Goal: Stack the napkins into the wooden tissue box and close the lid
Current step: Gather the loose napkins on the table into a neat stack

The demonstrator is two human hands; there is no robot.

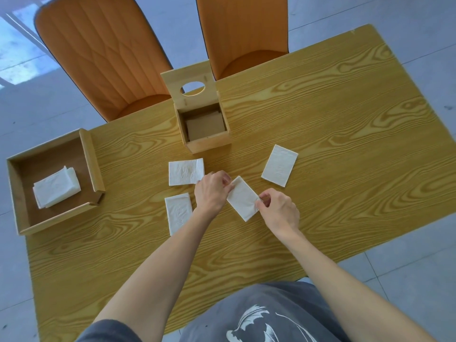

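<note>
The wooden tissue box [208,144] stands at the middle of the table with its lid [188,79], which has a round hole, swung up and back. Inside I see only a brown bottom. A folded white napkin [243,198] lies slanted in front of the box. My left hand [212,191] pinches its upper left corner and my right hand [280,211] pinches its right edge. Three more napkins lie flat on the table: one [186,171] just left of my left hand, one [179,212] nearer to me, one [280,169] to the right.
A shallow wooden tray [92,164] at the table's left edge holds a small pile of napkins [56,187]. Two orange chairs [103,55] stand behind the far edge of the wood-grain table [345,144].
</note>
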